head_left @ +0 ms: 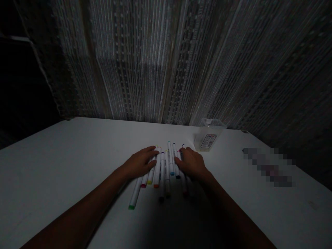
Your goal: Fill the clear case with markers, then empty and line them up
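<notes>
Several white marker pens [164, 166] with coloured caps lie side by side on a white table [64, 162], pointing away from me. My left hand [140, 162] lies flat on the left pens, fingers stretched out. My right hand [190, 162] rests on the right pens, fingers extended and slightly curved over them. One pen with a green cap [135, 197] sticks out nearest me on the left. Neither hand lifts a pen.
A clear plastic box [209, 138] with a printed label stands just beyond my right hand, near the back edge. A patterned curtain [166, 58] hangs behind the table. A blurred patch lies at the right of the tabletop. The scene is dim.
</notes>
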A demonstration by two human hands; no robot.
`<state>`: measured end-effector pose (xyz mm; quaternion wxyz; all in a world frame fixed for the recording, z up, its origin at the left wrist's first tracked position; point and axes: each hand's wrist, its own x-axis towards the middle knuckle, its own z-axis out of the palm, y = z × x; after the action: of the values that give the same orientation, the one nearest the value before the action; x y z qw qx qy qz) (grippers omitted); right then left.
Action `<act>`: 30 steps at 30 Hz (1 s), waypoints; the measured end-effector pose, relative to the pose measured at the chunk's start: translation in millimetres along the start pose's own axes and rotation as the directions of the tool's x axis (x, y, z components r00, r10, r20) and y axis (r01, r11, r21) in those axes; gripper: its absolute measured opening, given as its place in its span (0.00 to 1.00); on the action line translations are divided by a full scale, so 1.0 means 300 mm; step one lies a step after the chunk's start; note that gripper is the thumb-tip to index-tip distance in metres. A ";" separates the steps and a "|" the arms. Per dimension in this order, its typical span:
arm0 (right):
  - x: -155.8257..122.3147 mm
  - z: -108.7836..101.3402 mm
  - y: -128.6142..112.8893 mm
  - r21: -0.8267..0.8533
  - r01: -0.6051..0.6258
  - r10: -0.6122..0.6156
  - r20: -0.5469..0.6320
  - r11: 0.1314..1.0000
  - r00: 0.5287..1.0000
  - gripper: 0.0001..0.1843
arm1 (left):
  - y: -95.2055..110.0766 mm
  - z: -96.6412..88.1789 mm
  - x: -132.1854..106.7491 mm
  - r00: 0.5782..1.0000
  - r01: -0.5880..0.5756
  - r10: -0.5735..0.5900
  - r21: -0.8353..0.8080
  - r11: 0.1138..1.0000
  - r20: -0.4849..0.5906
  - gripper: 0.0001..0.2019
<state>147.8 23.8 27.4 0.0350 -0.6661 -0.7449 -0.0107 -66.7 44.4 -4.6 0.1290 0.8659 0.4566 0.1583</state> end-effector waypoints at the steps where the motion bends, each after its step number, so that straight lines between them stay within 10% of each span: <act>1: 0.000 0.001 0.000 0.001 0.005 -0.005 -0.007 1.000 1.000 0.19 | -0.002 0.001 0.000 1.000 -0.005 0.005 0.000 1.000 -0.003 0.21; 11: -0.006 0.044 -0.049 0.103 0.352 -0.341 -0.105 0.930 0.934 0.23 | -0.011 0.005 -0.001 1.000 -0.016 0.016 -0.004 1.000 -0.019 0.20; 30: -0.016 0.052 -0.070 0.158 0.542 -0.541 -0.055 0.825 0.839 0.23 | 0.004 0.001 0.001 1.000 -0.017 0.016 -0.006 1.000 -0.021 0.24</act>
<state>126.8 17.6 12.3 0.0891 -0.4222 -0.9012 0.0400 -65.6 44.0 -4.6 0.1257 0.8675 0.4503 0.1701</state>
